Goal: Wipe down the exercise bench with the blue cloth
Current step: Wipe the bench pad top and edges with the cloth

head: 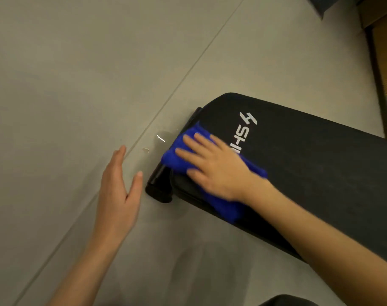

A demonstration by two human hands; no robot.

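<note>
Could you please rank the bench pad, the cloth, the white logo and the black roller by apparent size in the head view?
1. Bench pad
2. Cloth, partly under the right hand
3. White logo and black roller: both partly hidden, too close to rank.

Black padded exercise bench (309,164) with white logo, crumpled blue cloth (177,157) flat on its rounded end

light: dim, warm, yellowish cast | shadows: soft and faint on the tiled floor (77,74), below the arms | glare: small bright glints on the floor beside the bench end | blur: right hand (217,166) and blue cloth (177,155) smeared; left hand (119,191) slightly soft | edges: wide-angle bending, corners darker
</note>
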